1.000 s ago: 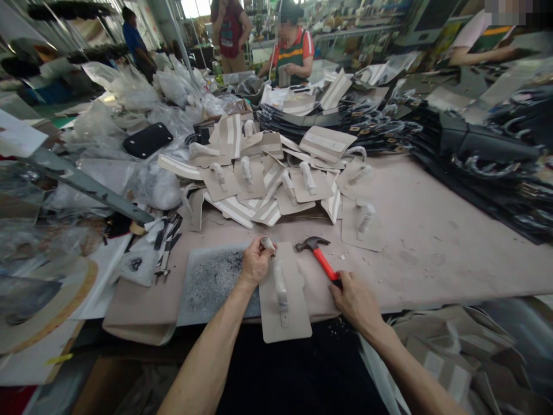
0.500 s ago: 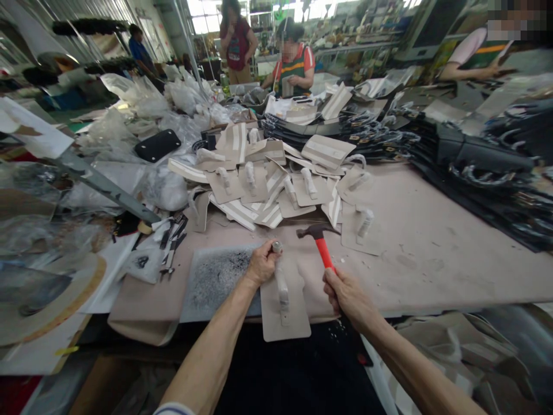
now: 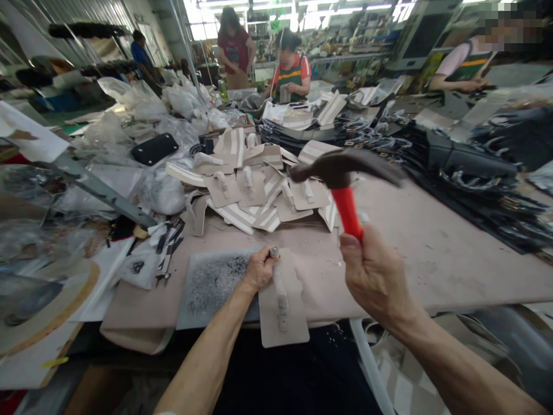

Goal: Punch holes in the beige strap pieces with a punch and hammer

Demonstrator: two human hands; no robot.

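A hammer [image 3: 344, 199] is held above the bench [image 3: 449, 265] by the right hand [image 3: 378, 274].
A short rod [image 3: 274, 252] is grasped by the left hand [image 3: 260, 269], at a beige panel [image 3: 297, 323] overhanging the near edge.

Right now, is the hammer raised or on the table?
Raised: the right hand grips the hammer, its head overlapping panels beyond.

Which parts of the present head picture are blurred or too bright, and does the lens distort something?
Head view, foreground: the hammer in the right hand looks soft, perhaps from motion; head view, top: windows and ceiling lights glare white; head view, edges: things look stretched and smeared, like the black stack at right; head view, centre: the left hand and beige panel look clearer.
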